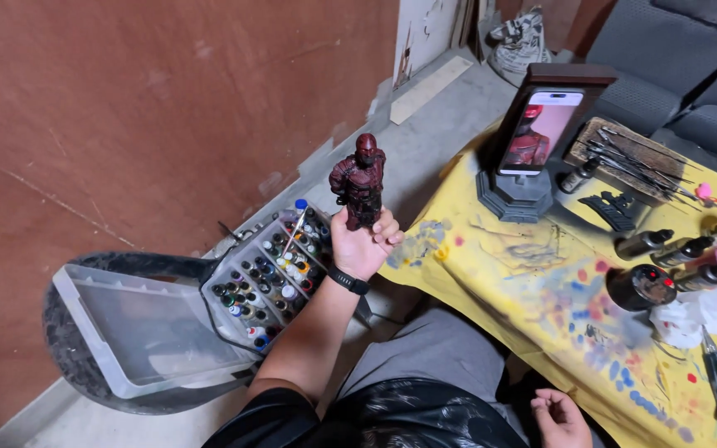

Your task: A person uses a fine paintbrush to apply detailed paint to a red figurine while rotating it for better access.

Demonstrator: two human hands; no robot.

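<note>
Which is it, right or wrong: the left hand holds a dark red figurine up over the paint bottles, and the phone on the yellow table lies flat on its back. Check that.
Wrong in one respect. The left hand does hold the dark red figurine above the paint bottles, but the phone does not lie flat: it stands propped upright on a grey stand on the yellow table. The head view shows this.

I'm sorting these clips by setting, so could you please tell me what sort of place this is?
Probably a home hobby corner for painting miniatures: the left hand holds a dark red figurine, above a case of small paint bottles, beside a paint-spattered yellow table cover.
</note>
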